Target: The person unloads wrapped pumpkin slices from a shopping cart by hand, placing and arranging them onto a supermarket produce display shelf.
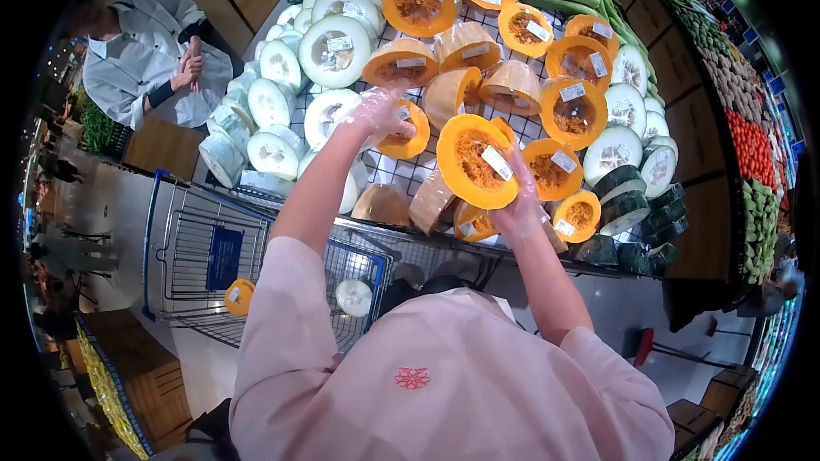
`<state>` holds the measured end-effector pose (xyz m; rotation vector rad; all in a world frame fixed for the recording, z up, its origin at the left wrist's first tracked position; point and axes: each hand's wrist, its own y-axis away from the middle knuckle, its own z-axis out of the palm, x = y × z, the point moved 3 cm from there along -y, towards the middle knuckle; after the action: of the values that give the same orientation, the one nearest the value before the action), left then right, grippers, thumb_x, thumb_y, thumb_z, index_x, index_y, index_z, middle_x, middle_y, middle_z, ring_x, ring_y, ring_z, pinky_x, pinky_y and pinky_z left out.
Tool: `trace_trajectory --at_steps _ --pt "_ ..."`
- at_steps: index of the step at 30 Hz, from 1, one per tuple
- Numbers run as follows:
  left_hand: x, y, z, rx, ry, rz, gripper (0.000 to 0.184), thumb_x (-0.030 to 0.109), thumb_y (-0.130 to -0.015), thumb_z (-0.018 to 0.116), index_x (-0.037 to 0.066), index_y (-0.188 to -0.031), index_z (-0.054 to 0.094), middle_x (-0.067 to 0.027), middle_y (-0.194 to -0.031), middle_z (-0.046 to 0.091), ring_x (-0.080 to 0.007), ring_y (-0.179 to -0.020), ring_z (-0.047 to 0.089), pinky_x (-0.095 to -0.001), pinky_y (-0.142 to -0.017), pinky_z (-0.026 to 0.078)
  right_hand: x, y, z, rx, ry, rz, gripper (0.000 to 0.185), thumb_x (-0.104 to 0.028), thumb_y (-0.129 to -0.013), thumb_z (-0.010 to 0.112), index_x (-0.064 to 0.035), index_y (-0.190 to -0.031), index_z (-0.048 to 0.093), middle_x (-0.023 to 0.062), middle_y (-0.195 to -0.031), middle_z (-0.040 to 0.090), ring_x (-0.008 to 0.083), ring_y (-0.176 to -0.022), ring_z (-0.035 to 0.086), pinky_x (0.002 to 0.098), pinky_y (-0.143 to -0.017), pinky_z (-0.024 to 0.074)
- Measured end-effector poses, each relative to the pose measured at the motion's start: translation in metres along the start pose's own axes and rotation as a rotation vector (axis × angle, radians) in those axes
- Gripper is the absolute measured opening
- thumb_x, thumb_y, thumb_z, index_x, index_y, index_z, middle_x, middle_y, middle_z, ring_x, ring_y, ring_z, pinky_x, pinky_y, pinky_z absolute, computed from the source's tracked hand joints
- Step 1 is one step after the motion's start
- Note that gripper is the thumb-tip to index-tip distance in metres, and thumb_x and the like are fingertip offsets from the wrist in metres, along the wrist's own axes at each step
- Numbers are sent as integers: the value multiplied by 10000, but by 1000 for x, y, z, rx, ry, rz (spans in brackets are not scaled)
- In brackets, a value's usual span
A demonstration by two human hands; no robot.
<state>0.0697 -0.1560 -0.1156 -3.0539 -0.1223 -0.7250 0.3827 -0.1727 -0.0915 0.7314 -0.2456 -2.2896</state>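
In my right hand, which wears a clear plastic glove, is a wrapped pumpkin half, its orange cut face and white label turned up. The fingers wrap round its right side, above the front of the display. My left hand, also gloved, reaches over the display beside a smaller labelled pumpkin piece. Its fingers are spread and lie against or just above that piece; contact is hard to tell. More cut pumpkins lie around both hands on a white grid surface.
Winter melon pieces lie left of the pumpkins, with more at the right. A shopping cart holding a pumpkin piece and a melon piece stands at the front left. Another person stands at the upper left, hands together.
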Motion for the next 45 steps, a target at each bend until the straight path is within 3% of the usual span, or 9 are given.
trace_trajectory --at_steps 8,15,24,30,33,35,37,41,45 --pt "12 5 8 -17 45 143 577 288 -771 830 104 -1290 656 -143 -1278 685 -324 -1215 624 -406 -1021 508 37 -67 36 -47 -61 87 506 -387 -1014 629 -63 -1388 522 153 -1385 604 297 -1244 626 462 -1071 524" --pt "21 40 20 -322 114 117 829 262 -689 895 111 -1421 537 -152 -1413 591 -328 -1225 604 -395 -1052 492 30 -73 52 -128 -56 51 517 -399 -1040 578 -49 -1408 482 162 -1394 577 314 -1268 606 491 -1084 511" --pt "31 90 40 -174 -193 499 870 300 -683 888 134 -1439 491 -174 -1311 597 -349 -1244 578 -443 -1033 484 31 -76 50 -164 -59 58 510 -395 -1048 560 -45 -1410 476 171 -1385 583 321 -1262 611 488 -1069 527" --pt "34 99 30 -119 -203 448 913 318 -696 897 104 -1468 460 -171 -1384 554 -338 -1333 511 -455 -1100 424 31 -76 51 -134 -38 36 510 -399 -1043 576 -51 -1405 491 158 -1374 597 305 -1249 622 479 -1064 531" --pt "30 103 -1 30 332 105 960 292 -748 898 94 -1542 397 -148 -1532 452 -296 -1395 464 -435 -1137 406 33 -69 54 -152 -10 4 507 -402 -1038 589 -61 -1402 501 134 -1355 614 283 -1240 630 444 -1046 544" --pt "28 106 -13 21 1613 -288 798 521 -968 665 98 -1572 363 -124 -1521 482 -276 -1389 497 -441 -1135 435 37 -68 52 -166 58 7 485 -399 -1036 598 -75 -1388 517 101 -1331 630 245 -1219 641 393 -1030 549" --pt "40 104 -25 -278 2004 -247 755 548 -986 618 97 -1547 392 -122 -1495 512 -274 -1354 534 -472 -1100 478 41 -58 63 -120 134 19 471 -393 -1037 601 -79 -1379 526 80 -1321 635 222 -1207 646 369 -1031 545" --pt "40 105 -18 77 1887 -410 664 478 -999 632 77 -1489 432 -111 -1420 573 -264 -1298 587 -435 -1045 536 67 -94 40 -252 339 -58 600 -386 -1033 618 -79 -1515 435 79 -1457 550 165 -1324 542 334 -1126 432" --pt "1 97 8 236 1728 -282 608 458 -1013 621 69 -1455 470 -99 -1393 595 -262 -1247 621 -428 -1039 533 54 -91 71 -321 780 239 828 -613 -961 607 -151 -1586 323 92 -1538 456 231 -1413 439 474 -1131 392"
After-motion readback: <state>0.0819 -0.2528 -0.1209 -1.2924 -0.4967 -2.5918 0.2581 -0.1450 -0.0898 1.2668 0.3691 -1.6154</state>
